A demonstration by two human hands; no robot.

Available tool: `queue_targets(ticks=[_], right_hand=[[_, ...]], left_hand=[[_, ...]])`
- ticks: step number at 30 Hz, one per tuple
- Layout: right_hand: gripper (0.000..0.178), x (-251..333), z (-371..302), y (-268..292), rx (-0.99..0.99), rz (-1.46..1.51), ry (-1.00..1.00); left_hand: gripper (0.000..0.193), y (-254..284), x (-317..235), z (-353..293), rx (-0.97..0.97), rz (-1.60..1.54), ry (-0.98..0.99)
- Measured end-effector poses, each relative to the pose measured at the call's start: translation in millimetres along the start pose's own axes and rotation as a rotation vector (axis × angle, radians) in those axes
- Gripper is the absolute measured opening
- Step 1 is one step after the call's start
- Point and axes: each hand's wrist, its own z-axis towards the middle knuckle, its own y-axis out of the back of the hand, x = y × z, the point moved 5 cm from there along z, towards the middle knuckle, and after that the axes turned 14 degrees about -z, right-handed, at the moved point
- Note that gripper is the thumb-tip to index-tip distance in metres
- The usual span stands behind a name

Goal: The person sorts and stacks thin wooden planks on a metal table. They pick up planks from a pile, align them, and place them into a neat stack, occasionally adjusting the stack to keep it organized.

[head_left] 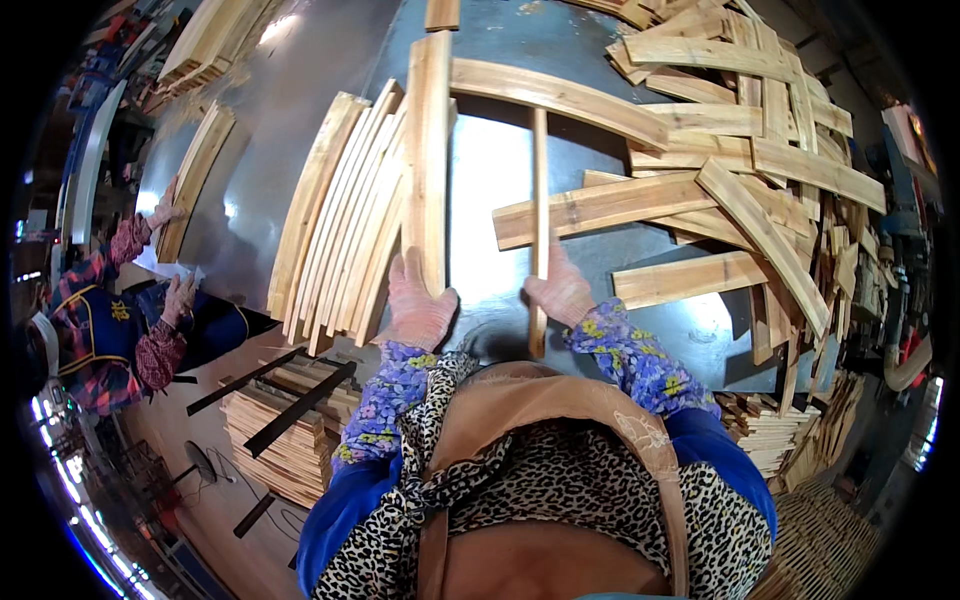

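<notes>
Both of my hands wear pale gloves over the steel-topped table. My left hand [418, 308] is closed round the near end of a flat wooden board [428, 150], its thumb on the right side. This board lies lengthwise beside a row of boards [345, 220] packed on edge to its left. My right hand [562, 288] grips a wooden plank [541, 190] standing on edge, with only its narrow side showing; the fingers are partly hidden. Across the far ends runs another board [560, 98]. Just right of the plank is a loose board [600, 208].
A jumbled heap of boards [770, 130] covers the right of the table [490, 180]. At the left, a co-worker [105, 330] handles a board [195, 180]. Stacked wood [280, 430] stands below the table's left edge, with more stacked boards [215, 45] at the far left.
</notes>
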Motion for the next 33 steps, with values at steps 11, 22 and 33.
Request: queue_targets(ticks=[11,22,33], right_hand=[[0.084,102,63,-142,0.109,-0.254,0.521],[0.095,107,197,133,-0.231,-0.753,0.134],[0.072,88,112,-89,0.339,-0.373,0.237]], left_hand=[[0.074,58,34,-24,-0.066,0.078,-0.241],[0.068,34,112,-14,-0.155,0.274,-0.502],[0.054,47,66,10,-0.119,0.21,-0.225]])
